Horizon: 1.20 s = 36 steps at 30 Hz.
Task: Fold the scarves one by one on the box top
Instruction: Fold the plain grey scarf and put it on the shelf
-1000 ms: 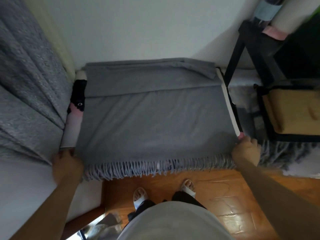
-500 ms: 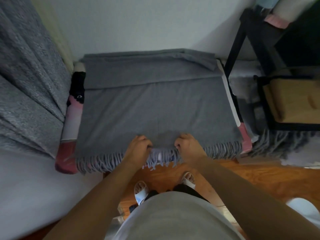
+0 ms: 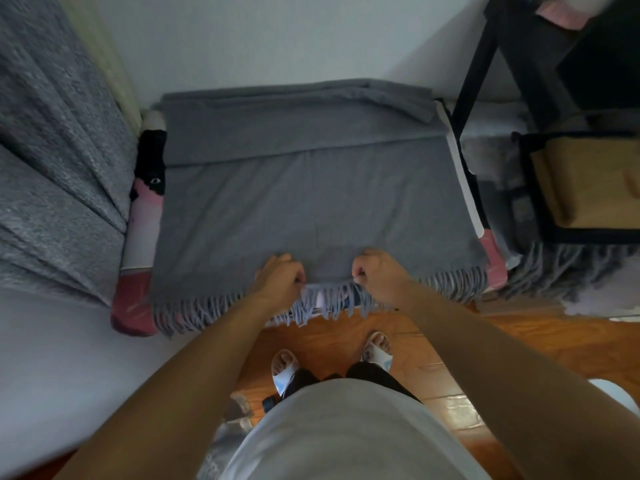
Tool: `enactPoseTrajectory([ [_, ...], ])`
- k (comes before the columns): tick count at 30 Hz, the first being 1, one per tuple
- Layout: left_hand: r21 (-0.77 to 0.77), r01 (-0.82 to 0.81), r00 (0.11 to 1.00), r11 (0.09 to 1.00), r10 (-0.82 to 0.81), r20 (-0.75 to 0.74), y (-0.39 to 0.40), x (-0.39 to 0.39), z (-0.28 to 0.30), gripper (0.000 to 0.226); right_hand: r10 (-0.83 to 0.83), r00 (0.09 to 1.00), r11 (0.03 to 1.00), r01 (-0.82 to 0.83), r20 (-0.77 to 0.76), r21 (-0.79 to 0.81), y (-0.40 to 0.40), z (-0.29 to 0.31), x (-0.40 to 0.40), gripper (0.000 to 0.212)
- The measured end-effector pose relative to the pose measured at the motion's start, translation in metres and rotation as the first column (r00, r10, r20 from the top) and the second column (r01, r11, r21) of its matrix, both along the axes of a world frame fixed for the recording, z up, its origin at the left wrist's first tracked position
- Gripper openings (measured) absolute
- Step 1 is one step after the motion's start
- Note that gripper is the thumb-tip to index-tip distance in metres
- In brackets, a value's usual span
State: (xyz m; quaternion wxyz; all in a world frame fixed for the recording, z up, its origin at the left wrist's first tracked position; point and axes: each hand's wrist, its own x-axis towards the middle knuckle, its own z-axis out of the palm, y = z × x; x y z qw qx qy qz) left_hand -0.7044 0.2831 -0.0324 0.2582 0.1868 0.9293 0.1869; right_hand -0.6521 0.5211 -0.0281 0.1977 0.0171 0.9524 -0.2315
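A grey fringed scarf (image 3: 304,202) lies spread flat over the box top (image 3: 138,244), whose pink, white and black printed edge shows at the left and right. The scarf's far part is doubled back in a band along the wall. Its tasselled edge hangs over the near side. My left hand (image 3: 282,277) and my right hand (image 3: 377,271) both pinch that near edge at the middle, a short gap apart, fingers curled into the cloth just above the fringe.
A grey curtain (image 3: 52,150) hangs at the left over a white surface. A black metal rack (image 3: 485,64) stands at the right with a tan box (image 3: 588,181) in it. More grey fringed cloth (image 3: 568,271) lies under the rack. Wooden floor and my sandalled feet are below.
My hands left the scarf's two near corners and came together at the middle of the near edge, where they now grip the cloth and lift it slightly.
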Motion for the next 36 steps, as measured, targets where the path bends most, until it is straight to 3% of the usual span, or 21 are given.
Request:
enactPoseTrajectory([
  [8, 0.144, -0.249, 0.935, 0.958, 0.199, 0.292, 0.006, -0.013, 0.003, 0.023, -0.198, 0.956, 0.969, 0.225, 0.218, -0.105, 0.003, 0.009, -0.017, 0.024],
  [12, -0.108, -0.035, 0.988, 0.994, 0.05, 0.143, 0.014, 0.002, 0.007, 0.049, -0.286, 0.913, 0.927, 0.34, 0.29, -0.158, 0.002, 0.01, -0.02, 0.022],
  [15, -0.098, -0.137, 0.989, 0.986, 0.141, 0.033, 0.021, 0.009, 0.009, 0.024, -0.328, 0.889, 0.902, 0.396, 0.321, -0.175, 0.0, 0.007, -0.023, 0.022],
  [17, -0.031, -0.234, 0.97, 0.972, 0.236, 0.054, 0.021, 0.005, 0.008, 0.01, -0.337, 0.88, 0.895, 0.41, 0.334, -0.176, 0.0, 0.007, -0.024, 0.023],
  [20, 0.031, -0.369, 0.909, 0.929, 0.354, 0.222, 0.016, -0.009, 0.003, 0.031, -0.33, 0.885, 0.905, 0.395, 0.328, -0.156, -0.002, 0.008, -0.025, 0.025],
  [26, 0.128, -0.454, 0.863, 0.882, 0.399, 0.31, 0.022, -0.018, 0.009, 0.017, -0.358, 0.889, 0.909, 0.401, 0.286, -0.111, -0.006, 0.005, -0.025, 0.023],
  [27, 0.146, -0.451, 0.865, 0.88, 0.391, 0.315, 0.022, -0.017, 0.012, 0.017, -0.365, 0.896, 0.913, 0.398, 0.251, -0.091, -0.007, 0.004, -0.023, 0.024],
  [29, 0.174, -0.42, 0.893, 0.891, 0.372, 0.253, 0.019, -0.011, 0.013, 0.019, -0.346, 0.938, 0.938, 0.346, -0.023, 0.003, -0.009, 0.005, -0.015, 0.023],
  [31, 0.179, -0.314, 0.942, 0.932, 0.329, -0.062, 0.013, -0.002, 0.018, 0.017, -0.257, 0.892, 0.956, 0.292, -0.373, 0.039, -0.011, 0.01, 0.0, 0.015],
  [32, 0.2, -0.24, 0.933, 0.95, 0.283, -0.222, 0.01, 0.003, 0.022, 0.016, -0.231, 0.85, 0.964, 0.267, -0.473, 0.01, -0.01, 0.015, 0.007, 0.011],
  [33, 0.242, -0.181, 0.921, 0.953, 0.251, -0.298, 0.007, 0.007, 0.024, 0.018, -0.233, 0.834, 0.968, 0.249, -0.501, -0.037, -0.01, 0.019, 0.012, 0.011],
  [34, 0.288, -0.16, 0.929, 0.944, 0.243, -0.279, 0.006, 0.011, 0.028, 0.021, -0.263, 0.835, 0.963, 0.253, -0.484, -0.088, -0.011, 0.024, 0.017, 0.013],
  [36, 0.36, -0.273, 0.931, 0.892, 0.34, -0.135, 0.007, 0.022, 0.035, 0.025, -0.341, 0.845, 0.94, 0.31, -0.411, -0.143, -0.016, 0.027, 0.024, 0.019],
])
